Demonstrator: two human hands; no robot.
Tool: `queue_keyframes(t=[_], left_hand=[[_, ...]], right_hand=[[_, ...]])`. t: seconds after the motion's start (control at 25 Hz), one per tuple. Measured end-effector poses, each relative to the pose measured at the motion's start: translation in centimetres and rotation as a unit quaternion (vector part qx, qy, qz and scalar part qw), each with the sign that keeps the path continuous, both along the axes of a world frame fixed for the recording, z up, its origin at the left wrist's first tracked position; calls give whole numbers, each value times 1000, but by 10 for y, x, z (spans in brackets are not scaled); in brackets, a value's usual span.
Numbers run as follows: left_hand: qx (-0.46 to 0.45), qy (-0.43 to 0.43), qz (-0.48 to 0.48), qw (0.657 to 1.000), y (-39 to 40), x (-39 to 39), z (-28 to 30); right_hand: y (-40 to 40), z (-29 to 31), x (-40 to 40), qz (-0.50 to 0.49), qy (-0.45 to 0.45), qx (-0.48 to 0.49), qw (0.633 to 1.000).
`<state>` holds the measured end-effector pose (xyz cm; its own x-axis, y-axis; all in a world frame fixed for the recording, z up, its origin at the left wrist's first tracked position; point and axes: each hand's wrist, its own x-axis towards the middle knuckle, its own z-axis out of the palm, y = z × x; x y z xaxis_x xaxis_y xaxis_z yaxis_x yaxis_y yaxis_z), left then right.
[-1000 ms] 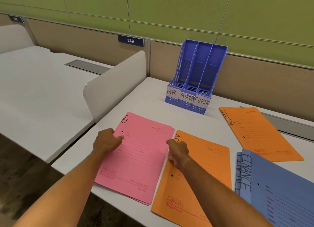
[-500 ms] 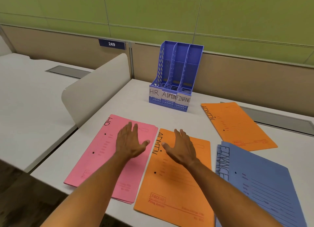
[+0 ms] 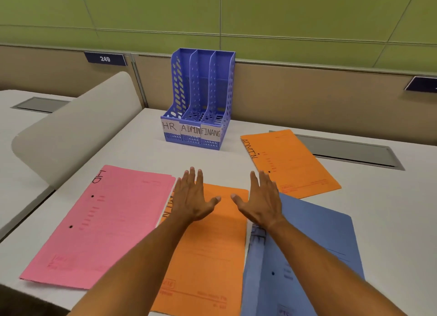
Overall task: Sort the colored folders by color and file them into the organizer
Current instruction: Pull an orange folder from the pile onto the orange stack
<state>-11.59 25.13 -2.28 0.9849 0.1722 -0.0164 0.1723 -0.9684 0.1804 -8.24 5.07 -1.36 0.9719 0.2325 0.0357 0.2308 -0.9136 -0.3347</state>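
While my left hand (image 3: 192, 198) and right hand (image 3: 261, 201) hung flat with fingers straight, holding nothing, the near orange paper folder (image 3: 212, 249) lay beneath them, between a pink paper folder (image 3: 104, 223) and blue paper folder (image 3: 314, 240), before the blue plastic three-slot organizer (image 3: 201, 100).

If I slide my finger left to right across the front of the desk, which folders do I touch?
Pink folder → near orange folder → blue folder.
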Motion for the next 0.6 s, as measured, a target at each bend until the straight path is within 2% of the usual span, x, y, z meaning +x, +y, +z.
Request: queue_keyframes(t=[0.36, 0.6], left_hand=[[-18, 27, -28, 999, -107, 60, -13], [-123, 89, -2, 988, -153, 95, -12]], right_hand=[[-107, -19, 59, -37, 4, -31, 999], [-151, -36, 88, -66, 32, -16, 997]])
